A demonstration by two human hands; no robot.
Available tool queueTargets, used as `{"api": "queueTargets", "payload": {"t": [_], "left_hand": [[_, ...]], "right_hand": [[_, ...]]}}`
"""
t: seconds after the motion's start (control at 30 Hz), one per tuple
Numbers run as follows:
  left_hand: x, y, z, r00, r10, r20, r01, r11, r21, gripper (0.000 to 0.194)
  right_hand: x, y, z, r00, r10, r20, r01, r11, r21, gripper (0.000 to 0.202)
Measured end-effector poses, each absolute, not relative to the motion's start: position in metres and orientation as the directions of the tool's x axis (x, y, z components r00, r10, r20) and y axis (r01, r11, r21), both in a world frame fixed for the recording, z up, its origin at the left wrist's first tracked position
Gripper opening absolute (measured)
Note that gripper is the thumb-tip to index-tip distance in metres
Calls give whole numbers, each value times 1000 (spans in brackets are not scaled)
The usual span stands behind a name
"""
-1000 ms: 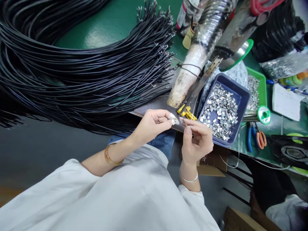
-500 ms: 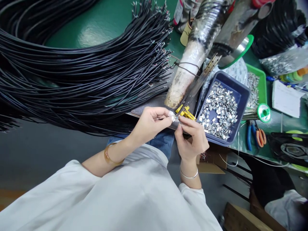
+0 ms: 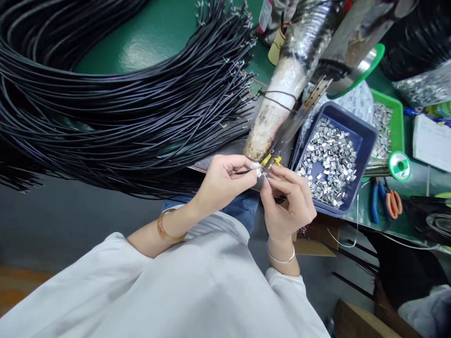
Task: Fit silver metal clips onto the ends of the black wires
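My left hand [image 3: 230, 180] is closed in a pinch, with white wrapping on its fingertips. A black cable [image 3: 242, 172] shows between its thumb and forefinger. My right hand [image 3: 291, 199] meets it fingertip to fingertip, thumb and forefinger pinched at the cable's end. What the right fingers hold there is too small to name. Just beyond the fingertips lies a yellow tool part [image 3: 277, 162]. To the left spreads a thick bundle of black cables [image 3: 141, 112] with bare, stripped ends. Close by on the right, a dark blue tray [image 3: 364, 141] holds many small silver metal clips [image 3: 329, 162].
A tape-wrapped post [image 3: 271, 108] leans over the bench behind my hands. A green tray [image 3: 397, 119], a green-rimmed spool [image 3: 400, 165] and pliers with blue and orange handles [image 3: 392, 204] lie on the right. Under the bench edge is a cardboard box [image 3: 315, 239].
The view has shifted slightly, so the bench things sit farther right. My fingertips have parted a little, and the black cable now shows between the left fingers.
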State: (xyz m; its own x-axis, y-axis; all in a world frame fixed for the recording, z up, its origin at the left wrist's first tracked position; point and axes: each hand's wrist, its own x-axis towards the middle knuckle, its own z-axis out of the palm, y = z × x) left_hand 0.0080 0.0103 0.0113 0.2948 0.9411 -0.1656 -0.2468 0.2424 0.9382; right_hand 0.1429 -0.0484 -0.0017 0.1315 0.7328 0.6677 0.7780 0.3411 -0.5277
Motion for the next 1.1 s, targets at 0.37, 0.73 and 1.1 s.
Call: {"api": "queueTargets", "payload": {"t": [0.37,0.73,1.1], "left_hand": [[5,11,11,327,924,-200,-190,271,944,6],[7,12,6,319,935,-157,-134,208,969,8],[7,12,9,332,932,-147,-145,204,968,5]], "right_hand": [[147,-51,-2,90,744,662,779,362,-512,19],[146,-49,-2,83,738,670,801,350,-485,21],[146,-48,-1,87,749,657,810,331,-485,17]]}}
